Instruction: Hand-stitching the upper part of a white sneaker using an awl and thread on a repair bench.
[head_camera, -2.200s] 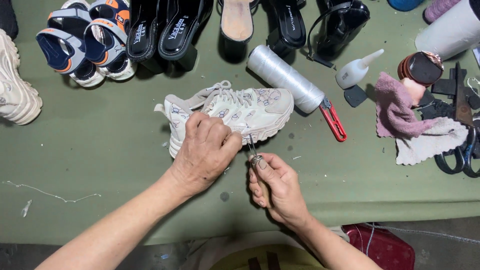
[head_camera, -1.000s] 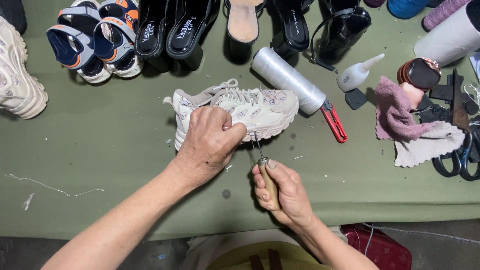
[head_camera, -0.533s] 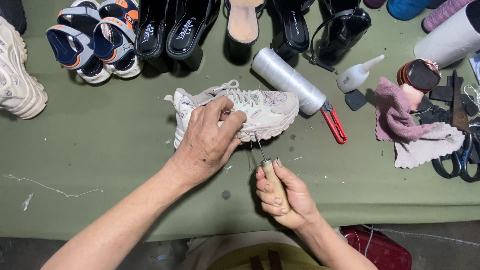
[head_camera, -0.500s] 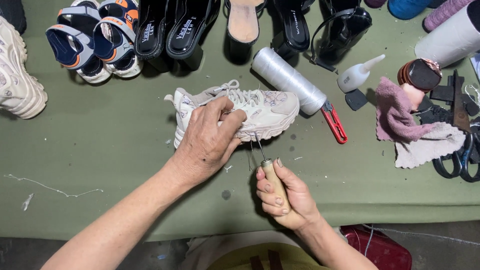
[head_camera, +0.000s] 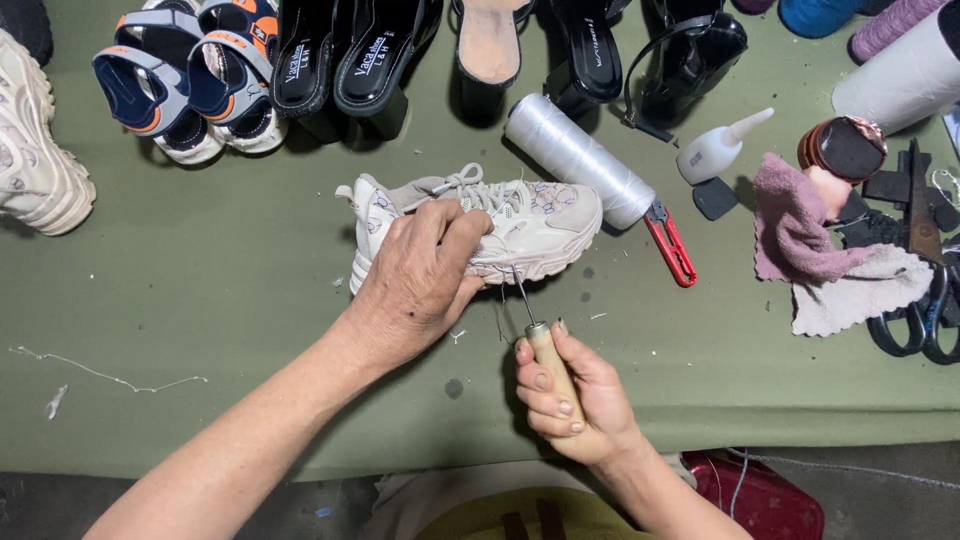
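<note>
On the far left, one chunky cream sneaker (head_camera: 35, 150) sat at the edge of the green table (head_camera: 200, 280). Next to it, two blue-and-orange sandals (head_camera: 190, 80) stood side by side, then two black slip-ons (head_camera: 340, 60) with pale oblong labels printed on their insoles. Open green cloth lay below them, bare but for a thin loose thread (head_camera: 100, 372).

In the middle, the left hand (head_camera: 420, 290) was clamped over the heel end of a white sneaker (head_camera: 510, 225), which lay on its side in the centre of the table. The right hand (head_camera: 570, 395), a little apart from the left, was wrapped tight round the wooden handle of an awl (head_camera: 535, 325), its metal point up against the sneaker's sole.

Further right, one white spool of thread (head_camera: 580, 160) lay on a slant, with red snips (head_camera: 670, 245) at its lower end. One small white glue bottle (head_camera: 715, 150) stood beyond. Two rags, one pink (head_camera: 790, 225) and one pale (head_camera: 860, 290), were heaped by black scissors (head_camera: 925, 320) at the right edge.
</note>
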